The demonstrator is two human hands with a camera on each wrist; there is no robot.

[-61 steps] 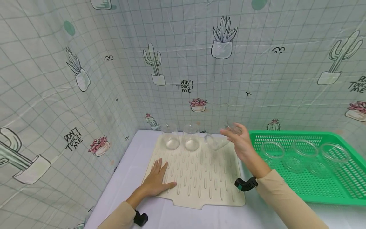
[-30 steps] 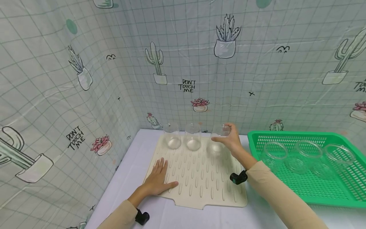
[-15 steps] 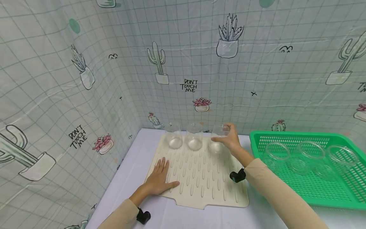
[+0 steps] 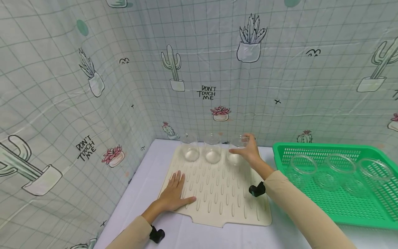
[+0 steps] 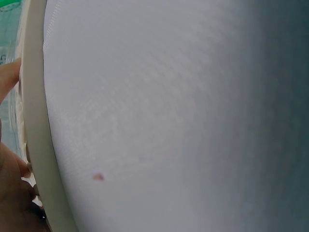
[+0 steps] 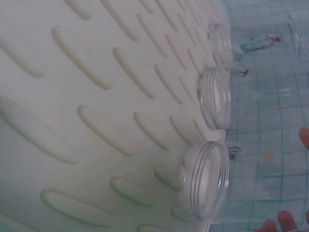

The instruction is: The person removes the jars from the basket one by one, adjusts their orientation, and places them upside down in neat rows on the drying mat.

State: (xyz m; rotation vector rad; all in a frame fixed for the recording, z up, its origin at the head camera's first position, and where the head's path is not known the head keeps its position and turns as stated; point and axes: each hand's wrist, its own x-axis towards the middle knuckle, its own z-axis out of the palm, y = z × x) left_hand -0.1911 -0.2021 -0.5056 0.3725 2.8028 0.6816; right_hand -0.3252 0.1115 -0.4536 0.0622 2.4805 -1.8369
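Observation:
My right hand (image 4: 249, 150) grips a clear drinking glass (image 4: 235, 157) with thumb and fingers around its upper part. That glass stands upright at the back right of a cream ridged mat (image 4: 214, 193). Two matching glasses, a middle one (image 4: 212, 152) and a left one (image 4: 190, 150), stand to its left in a row. From the right wrist view, the gripped glass's thick base (image 6: 205, 181) sits on the mat, with fingertips (image 6: 287, 220) beside it. My left hand (image 4: 172, 193) lies flat on the mat's left edge, fingers straight and thumb spread.
A green slotted basket (image 4: 339, 212) stands right of the mat and holds three more clear glasses (image 4: 303, 165). A white cloth (image 4: 136, 200) covers the table. Behind and to the left hangs a cactus-print curtain (image 4: 199, 69).
The right hand has brought the glass from a tilted pose down and left, upright into the row. In the last half second it barely moves. The left hand stays on the mat.

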